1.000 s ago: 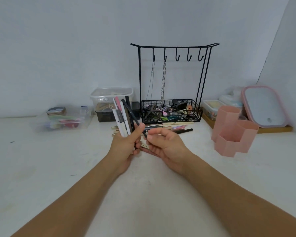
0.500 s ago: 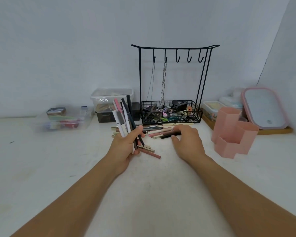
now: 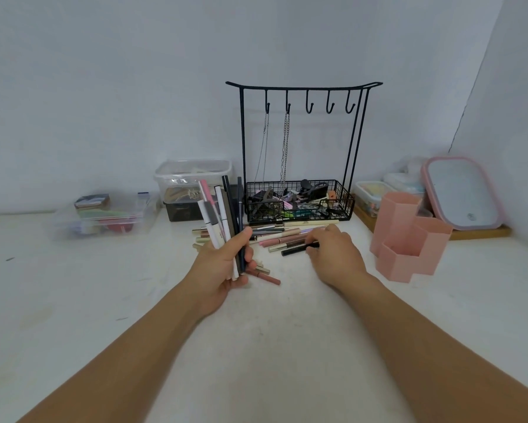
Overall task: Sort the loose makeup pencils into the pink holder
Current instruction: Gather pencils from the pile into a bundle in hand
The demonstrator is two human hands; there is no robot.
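Left hand holds a fan of makeup pencils; right hand reaches into the loose pile.

The left hand [image 3: 223, 264] grips a bundle of pencils [image 3: 223, 215], white, pink, grey and dark navy, standing upright above the white table [image 3: 271, 346]. The right hand [image 3: 336, 254] lies over the loose pencils [image 3: 287, 236] before the wire rack [image 3: 299, 196], fingers apparently pinching a black pencil [image 3: 296, 249]. The pink holder [image 3: 409, 236], of hexagonal compartments, stands just right.
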